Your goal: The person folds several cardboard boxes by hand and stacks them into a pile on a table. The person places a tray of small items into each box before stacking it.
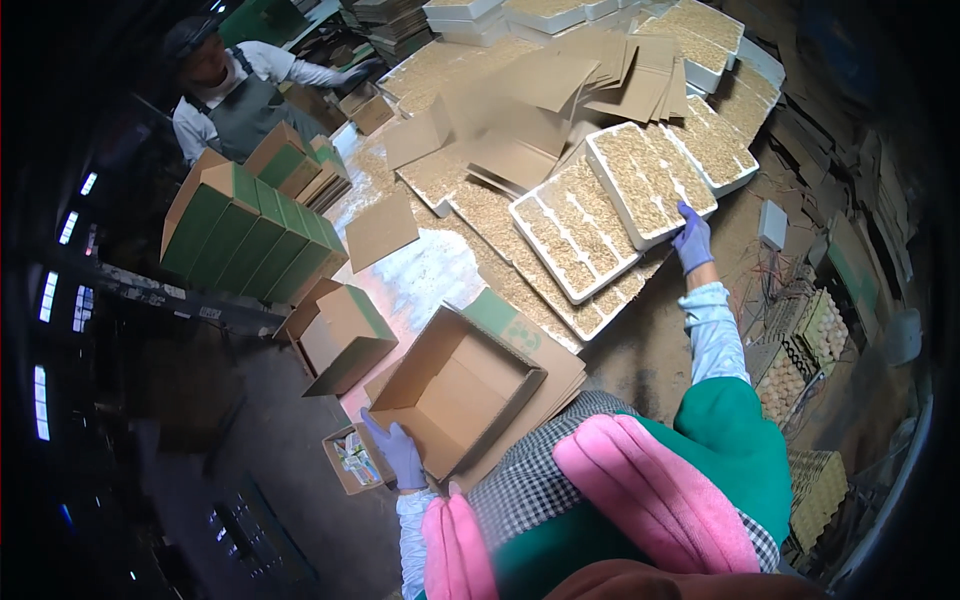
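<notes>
My right hand (692, 238), in a purple glove, grips the near corner of a white tray (628, 222) filled with pale, shaving-like material. That tray is tilted, partly overlapping another filled white tray (575, 240) to its left. My left hand (398, 455), also gloved, is at the near left side of an open cardboard box (470, 375). Its fingers rest along the box wall, and the thumb is not clear. The box appears empty inside and sits on flat cardboard with green printing (550, 350).
Green-and-brown boxes (235, 235) stand in a row at left, near a person in an apron (265, 110). A small box of packets (333, 455) is beside my left hand. Loose cardboard sheets (520, 100) lie over the trays. Egg trays (785, 370) are at right.
</notes>
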`<action>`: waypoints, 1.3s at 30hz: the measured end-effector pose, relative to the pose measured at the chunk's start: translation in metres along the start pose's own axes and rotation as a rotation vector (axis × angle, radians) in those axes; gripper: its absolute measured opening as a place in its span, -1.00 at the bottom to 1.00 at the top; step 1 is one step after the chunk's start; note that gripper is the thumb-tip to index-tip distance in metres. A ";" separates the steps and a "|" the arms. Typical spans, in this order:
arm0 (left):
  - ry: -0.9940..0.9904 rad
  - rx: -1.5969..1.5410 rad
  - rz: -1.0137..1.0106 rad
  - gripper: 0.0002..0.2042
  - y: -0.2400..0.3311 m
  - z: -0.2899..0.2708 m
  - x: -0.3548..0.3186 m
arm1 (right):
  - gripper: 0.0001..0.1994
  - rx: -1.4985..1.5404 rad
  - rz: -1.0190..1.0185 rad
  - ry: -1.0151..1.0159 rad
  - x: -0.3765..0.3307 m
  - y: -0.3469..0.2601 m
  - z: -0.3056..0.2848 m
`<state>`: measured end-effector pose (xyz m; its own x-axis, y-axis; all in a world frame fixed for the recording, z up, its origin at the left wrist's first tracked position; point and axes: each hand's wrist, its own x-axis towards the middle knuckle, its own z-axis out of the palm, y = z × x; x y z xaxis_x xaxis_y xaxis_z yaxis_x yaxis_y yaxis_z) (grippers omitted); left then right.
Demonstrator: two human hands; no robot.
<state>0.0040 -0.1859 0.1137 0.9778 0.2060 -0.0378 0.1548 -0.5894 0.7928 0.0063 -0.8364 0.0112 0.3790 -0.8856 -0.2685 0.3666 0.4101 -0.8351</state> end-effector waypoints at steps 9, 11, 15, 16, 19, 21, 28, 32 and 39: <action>0.051 -0.047 0.124 -0.34 -0.004 0.030 0.012 | -0.51 0.042 0.420 -0.584 -0.170 -0.090 0.037; 0.038 -0.101 0.121 -0.34 0.004 0.035 0.020 | -0.54 -0.214 0.423 -0.702 -0.183 -0.092 0.063; -0.017 -0.423 0.035 -0.41 0.024 0.031 0.034 | -0.32 -0.732 0.110 -1.095 -0.276 -0.104 0.162; -0.052 -0.677 -0.071 -0.42 0.043 0.029 0.030 | -0.21 -0.826 0.100 -1.055 -0.294 -0.102 0.171; -0.208 -1.123 0.036 -0.46 -0.012 0.047 0.042 | -0.22 -0.937 0.181 -1.244 -0.295 -0.071 0.194; -0.256 -1.242 0.173 -0.47 -0.059 0.057 0.048 | -0.19 -1.053 0.162 -1.340 -0.328 -0.065 0.222; -0.053 -0.634 0.131 -0.52 -0.017 0.037 0.017 | -0.40 -1.478 0.317 -1.415 -0.324 0.006 0.212; 0.111 -0.435 0.183 -0.70 -0.040 -0.023 0.011 | -0.32 -1.901 -0.558 -1.471 -0.334 0.032 0.201; 0.293 0.585 -0.236 -0.51 -0.164 -0.107 0.058 | -0.45 -2.105 -0.865 -1.528 -0.297 0.078 0.193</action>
<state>0.0196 0.0065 0.0463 0.8430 0.5343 0.0623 0.4897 -0.8101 0.3224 0.0862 -0.4997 0.1180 0.9169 0.2478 -0.3130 0.2719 -0.9617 0.0352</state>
